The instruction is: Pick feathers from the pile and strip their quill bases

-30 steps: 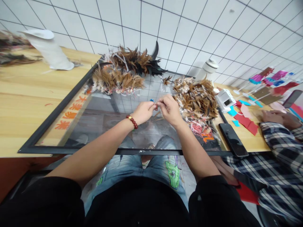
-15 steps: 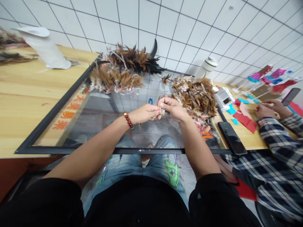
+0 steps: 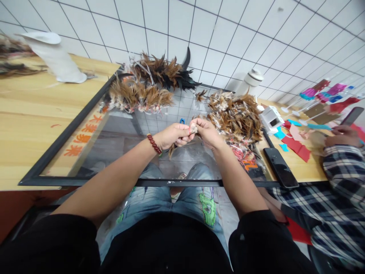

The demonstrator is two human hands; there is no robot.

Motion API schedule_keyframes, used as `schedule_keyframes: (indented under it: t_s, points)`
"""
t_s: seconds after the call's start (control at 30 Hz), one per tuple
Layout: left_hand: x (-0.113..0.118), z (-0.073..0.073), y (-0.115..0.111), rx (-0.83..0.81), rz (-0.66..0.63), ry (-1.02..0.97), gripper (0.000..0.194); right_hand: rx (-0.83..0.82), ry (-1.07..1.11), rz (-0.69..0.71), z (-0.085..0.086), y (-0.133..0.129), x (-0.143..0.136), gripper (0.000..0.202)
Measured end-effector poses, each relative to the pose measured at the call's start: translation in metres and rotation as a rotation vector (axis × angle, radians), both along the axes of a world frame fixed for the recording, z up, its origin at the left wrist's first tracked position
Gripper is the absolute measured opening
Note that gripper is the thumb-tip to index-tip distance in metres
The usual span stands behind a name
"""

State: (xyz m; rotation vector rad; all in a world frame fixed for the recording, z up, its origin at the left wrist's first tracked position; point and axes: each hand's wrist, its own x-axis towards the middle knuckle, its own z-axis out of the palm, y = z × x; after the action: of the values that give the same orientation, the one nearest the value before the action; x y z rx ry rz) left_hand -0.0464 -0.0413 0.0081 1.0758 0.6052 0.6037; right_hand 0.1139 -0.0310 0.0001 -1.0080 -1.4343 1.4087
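Over the middle of the glass panel [image 3: 114, 156], my two hands meet around a small feather bundle [image 3: 193, 129] with a bit of red at its tied end. My left hand [image 3: 179, 135], with a beaded bracelet at the wrist, is closed on the bundle; brown feather tips show below its fingers. My right hand [image 3: 205, 131] pinches the pale quill end between thumb and fingers. Just behind my hands a small blue object [image 3: 182, 121] lies on the glass. A large heap of brown feather bundles [image 3: 235, 114] spreads to the right of my right hand.
More feather bundles [image 3: 139, 95] line the back left. A white roll [image 3: 54, 57] stands on the wooden table at left. To the right are a black phone [image 3: 281, 167], a white device [image 3: 270, 118], red paper [image 3: 296, 146] and a co-worker's hand [image 3: 342, 135] holding a phone.
The feather bundle has turned in my fingers: its pale end now points up and brown tips hang below my left hand. The co-worker's hand has moved right, away from the papers.
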Motion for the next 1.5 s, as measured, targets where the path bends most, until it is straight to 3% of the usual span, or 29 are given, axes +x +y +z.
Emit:
schedule_keyframes:
  t_s: [0.2,0.43,0.63,0.83,1.0,1.23,1.37,1.5]
  points:
    - [-0.003,0.003,0.006,-0.016,0.195,-0.105,0.026,0.124,-0.06,-0.148,-0.004,0.003,-0.003,0.032]
    - [0.0,0.004,0.008,-0.008,0.306,-0.121,0.017,0.385,-0.294,-0.277,-0.008,0.003,-0.003,0.018]
    - [0.008,-0.012,0.011,0.31,0.63,0.173,0.023,0.644,-0.539,-0.32,-0.006,-0.003,-0.008,0.015]
    - [0.008,-0.022,0.016,0.512,0.763,0.368,0.02,0.891,-0.833,-0.326,-0.008,-0.012,-0.014,0.016]
    - [0.007,-0.021,0.015,0.549,0.762,0.368,0.011,0.975,-0.959,-0.401,-0.004,-0.014,-0.013,0.017]
    - [0.005,-0.019,0.011,0.376,0.509,0.205,0.016,0.805,-0.688,-0.361,-0.007,0.002,0.0,0.015]
    - [0.005,-0.017,0.008,0.3,0.466,0.158,0.019,0.76,-0.56,-0.321,-0.007,0.005,0.002,0.015]
    - [0.005,-0.012,0.009,0.067,0.488,0.059,0.016,0.661,-0.413,-0.364,-0.003,0.003,0.0,0.017]
